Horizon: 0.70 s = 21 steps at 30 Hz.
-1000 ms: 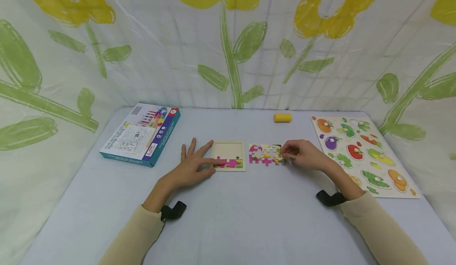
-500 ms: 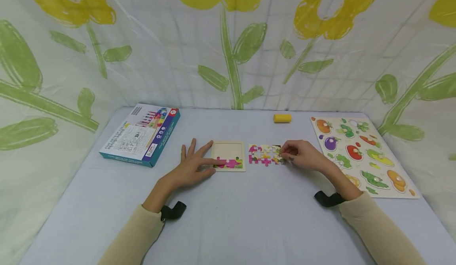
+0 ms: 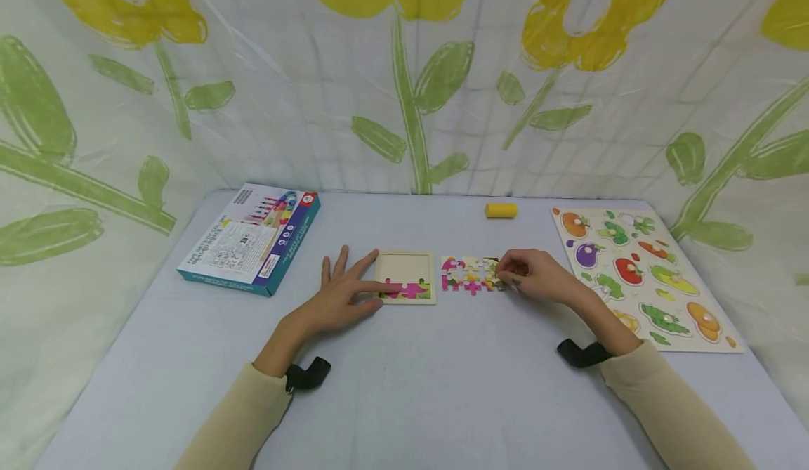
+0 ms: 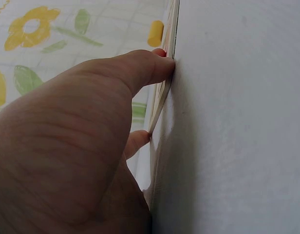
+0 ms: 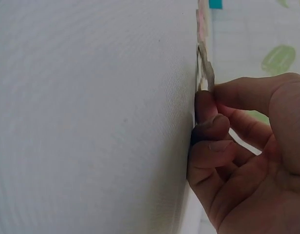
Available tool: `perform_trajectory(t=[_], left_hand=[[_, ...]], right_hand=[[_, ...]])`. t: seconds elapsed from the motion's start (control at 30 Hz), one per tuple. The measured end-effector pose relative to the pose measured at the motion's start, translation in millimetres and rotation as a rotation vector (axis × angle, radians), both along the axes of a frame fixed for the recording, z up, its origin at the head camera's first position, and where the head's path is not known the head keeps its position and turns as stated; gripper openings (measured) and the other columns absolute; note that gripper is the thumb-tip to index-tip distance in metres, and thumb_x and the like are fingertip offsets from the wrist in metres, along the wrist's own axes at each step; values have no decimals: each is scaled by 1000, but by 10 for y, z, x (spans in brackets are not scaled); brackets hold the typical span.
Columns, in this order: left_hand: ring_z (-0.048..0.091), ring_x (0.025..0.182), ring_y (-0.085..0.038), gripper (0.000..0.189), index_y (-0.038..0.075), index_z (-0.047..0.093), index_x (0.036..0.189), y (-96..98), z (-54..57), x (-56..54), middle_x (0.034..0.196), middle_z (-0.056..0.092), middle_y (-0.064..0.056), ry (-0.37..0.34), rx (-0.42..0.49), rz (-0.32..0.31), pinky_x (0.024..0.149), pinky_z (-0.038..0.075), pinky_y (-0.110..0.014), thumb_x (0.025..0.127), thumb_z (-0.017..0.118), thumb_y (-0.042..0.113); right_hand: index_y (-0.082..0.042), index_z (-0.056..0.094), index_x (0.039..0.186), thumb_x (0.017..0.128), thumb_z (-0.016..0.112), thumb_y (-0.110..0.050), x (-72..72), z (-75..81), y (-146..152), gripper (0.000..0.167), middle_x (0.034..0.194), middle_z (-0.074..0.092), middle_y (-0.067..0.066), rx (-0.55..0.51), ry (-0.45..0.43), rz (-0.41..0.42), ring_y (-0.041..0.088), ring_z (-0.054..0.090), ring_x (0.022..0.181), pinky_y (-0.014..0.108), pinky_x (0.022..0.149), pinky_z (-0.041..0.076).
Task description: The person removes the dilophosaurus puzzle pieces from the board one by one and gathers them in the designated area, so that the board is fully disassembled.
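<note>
My left hand (image 3: 338, 298) lies with fingers spread at the left side of a small wooden puzzle tray (image 3: 433, 273). Its index finger rests on the pink and green jigsaw pieces (image 3: 413, 290) that fill the tray's lower part; the upper part shows bare wood. Right of the tray lie several loose jigsaw pieces (image 3: 471, 275) in rows, flat on the table. At their right end my right hand (image 3: 534, 273) pinches a jigsaw piece (image 5: 208, 73) between thumb and index finger, the other fingers curled. That piece appears slightly tilted in the right wrist view and is mostly hidden by the fingers.
A boxed toy (image 3: 249, 238) lies at the back left. A yellow cylinder (image 3: 501, 210) is on its side near the back edge. A large vegetable peg puzzle board (image 3: 651, 280) lies on the right, partly under my right forearm. A flower-printed curtain (image 3: 284, 105) hangs behind the table.
</note>
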State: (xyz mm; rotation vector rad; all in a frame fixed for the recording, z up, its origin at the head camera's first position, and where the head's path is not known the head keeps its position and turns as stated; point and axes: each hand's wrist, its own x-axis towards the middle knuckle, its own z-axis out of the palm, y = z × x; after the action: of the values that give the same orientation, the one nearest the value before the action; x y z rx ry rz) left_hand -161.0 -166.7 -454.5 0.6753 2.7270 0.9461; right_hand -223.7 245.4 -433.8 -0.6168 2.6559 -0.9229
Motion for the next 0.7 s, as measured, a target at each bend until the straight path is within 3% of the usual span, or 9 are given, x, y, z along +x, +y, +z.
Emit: perform_trajectory(t=[0.5, 0.7], left_hand=[[-14, 162, -56, 35, 33, 73, 137, 1, 13, 0, 179, 20, -13, 4, -5, -6, 121, -21, -78, 103, 66, 32], [-14, 162, -56, 35, 32, 72, 138, 2, 6, 1, 179, 19, -12, -4, -11, -2, 122, -21, -77, 103, 66, 33]], right_hand=[[-15, 74, 106, 103, 69, -18, 12, -3, 16, 7, 94, 73, -1, 4, 15, 6, 16, 59, 85, 24, 74, 49], [-15, 74, 107, 99, 75, -18, 41, 7, 58, 9, 90, 69, -1, 23, 26, 20, 15, 57, 80, 23, 69, 48]])
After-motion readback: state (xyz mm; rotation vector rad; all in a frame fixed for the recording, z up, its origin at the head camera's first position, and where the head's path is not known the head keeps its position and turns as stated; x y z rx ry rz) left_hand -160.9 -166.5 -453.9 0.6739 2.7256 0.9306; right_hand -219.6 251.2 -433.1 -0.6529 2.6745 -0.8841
